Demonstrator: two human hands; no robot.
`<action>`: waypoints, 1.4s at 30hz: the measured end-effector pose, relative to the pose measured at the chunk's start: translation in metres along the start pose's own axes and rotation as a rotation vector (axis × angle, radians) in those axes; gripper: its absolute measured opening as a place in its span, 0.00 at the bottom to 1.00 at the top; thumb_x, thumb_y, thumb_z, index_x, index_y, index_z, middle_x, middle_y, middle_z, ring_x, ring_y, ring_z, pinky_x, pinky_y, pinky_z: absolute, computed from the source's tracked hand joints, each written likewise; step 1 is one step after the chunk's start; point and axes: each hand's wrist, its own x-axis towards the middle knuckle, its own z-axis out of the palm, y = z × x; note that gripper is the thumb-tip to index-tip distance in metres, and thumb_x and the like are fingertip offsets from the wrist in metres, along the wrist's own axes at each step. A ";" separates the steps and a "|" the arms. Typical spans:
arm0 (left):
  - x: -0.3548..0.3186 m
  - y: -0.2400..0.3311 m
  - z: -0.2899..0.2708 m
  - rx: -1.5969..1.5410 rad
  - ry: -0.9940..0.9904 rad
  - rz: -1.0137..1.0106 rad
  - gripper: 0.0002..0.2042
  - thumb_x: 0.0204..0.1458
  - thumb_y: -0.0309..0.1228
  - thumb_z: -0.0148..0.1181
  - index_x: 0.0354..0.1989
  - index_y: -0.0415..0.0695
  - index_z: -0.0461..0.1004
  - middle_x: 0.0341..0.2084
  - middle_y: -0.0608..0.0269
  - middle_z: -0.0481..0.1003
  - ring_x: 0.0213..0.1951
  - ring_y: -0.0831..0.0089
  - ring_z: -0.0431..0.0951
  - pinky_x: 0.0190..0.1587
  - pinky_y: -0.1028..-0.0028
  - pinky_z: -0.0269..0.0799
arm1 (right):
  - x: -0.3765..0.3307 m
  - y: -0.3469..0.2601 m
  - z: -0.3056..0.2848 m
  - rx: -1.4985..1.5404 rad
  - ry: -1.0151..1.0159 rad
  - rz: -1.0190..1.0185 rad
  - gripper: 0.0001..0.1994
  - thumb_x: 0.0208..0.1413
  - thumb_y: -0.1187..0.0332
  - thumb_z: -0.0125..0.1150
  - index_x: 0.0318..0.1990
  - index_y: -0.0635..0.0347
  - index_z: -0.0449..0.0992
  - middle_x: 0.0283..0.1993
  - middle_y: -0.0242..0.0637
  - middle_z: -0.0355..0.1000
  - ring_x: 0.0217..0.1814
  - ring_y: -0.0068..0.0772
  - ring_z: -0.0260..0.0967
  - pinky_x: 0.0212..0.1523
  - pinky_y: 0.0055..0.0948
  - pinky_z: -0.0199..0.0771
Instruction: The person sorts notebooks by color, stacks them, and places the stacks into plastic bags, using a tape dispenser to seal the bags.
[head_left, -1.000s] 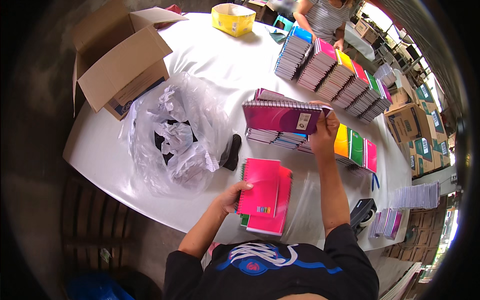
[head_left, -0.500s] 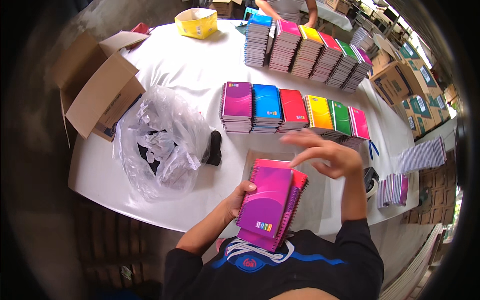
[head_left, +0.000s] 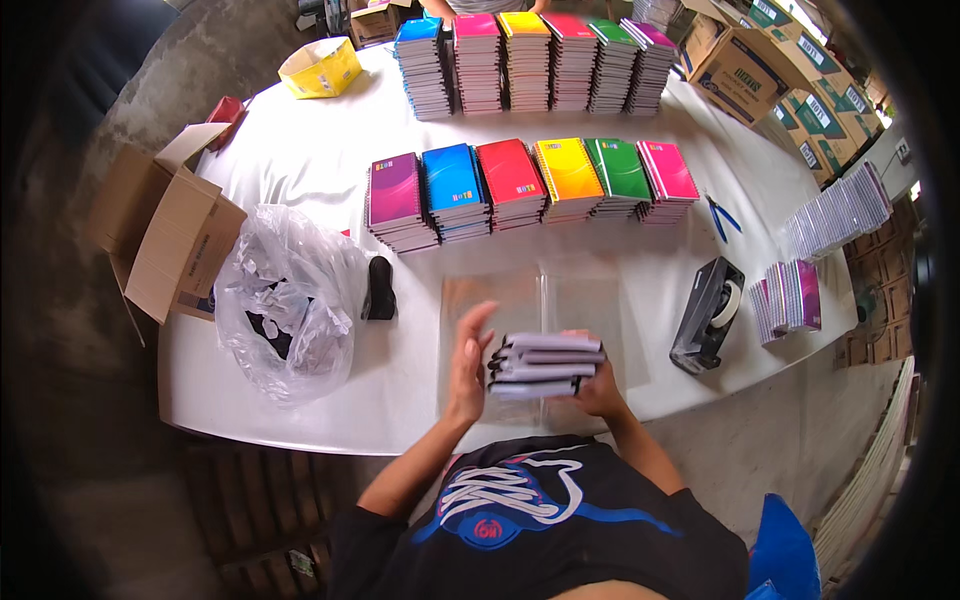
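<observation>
A small stack of spiral notebooks (head_left: 545, 365) is in my right hand (head_left: 600, 390), whose fingers wrap round its right end. The stack is on edge, with white page edges and black coils showing and the covers mostly hidden. My left hand (head_left: 468, 365) is open at the stack's left end, fingers stretched upward and slightly blurred; whether it touches the coils I cannot tell. Beneath both hands lies a clear plastic sheet (head_left: 590, 300) on the white table. Beyond it stands a row of notebook piles, with purple (head_left: 395, 190), blue (head_left: 455, 180), red (head_left: 512, 172), yellow (head_left: 570, 170), green (head_left: 618, 170) and pink (head_left: 668, 172) covers.
A black tape dispenser (head_left: 700, 320) and blue-handled pliers (head_left: 722, 218) lie to the right, near more notebook stacks (head_left: 790, 297). At left are a clear bag of scraps (head_left: 290, 340), an open carton (head_left: 180, 240) and a black object (head_left: 379, 290). Taller notebook piles (head_left: 525, 65) line the far side.
The notebooks have turned from covers facing up to page edges showing. My right hand has come down and taken hold of them; my left hand has let go and opened. The view has shifted.
</observation>
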 end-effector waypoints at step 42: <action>-0.033 -0.068 -0.042 1.412 -0.007 -0.098 0.38 0.51 0.53 0.50 0.67 0.47 0.46 0.65 0.46 0.43 0.66 0.50 0.44 0.61 0.43 0.40 | -0.014 0.020 -0.001 0.407 0.270 0.903 0.26 0.40 0.61 0.70 0.45 0.69 0.72 0.43 0.43 0.73 0.41 0.32 0.72 0.46 0.30 0.71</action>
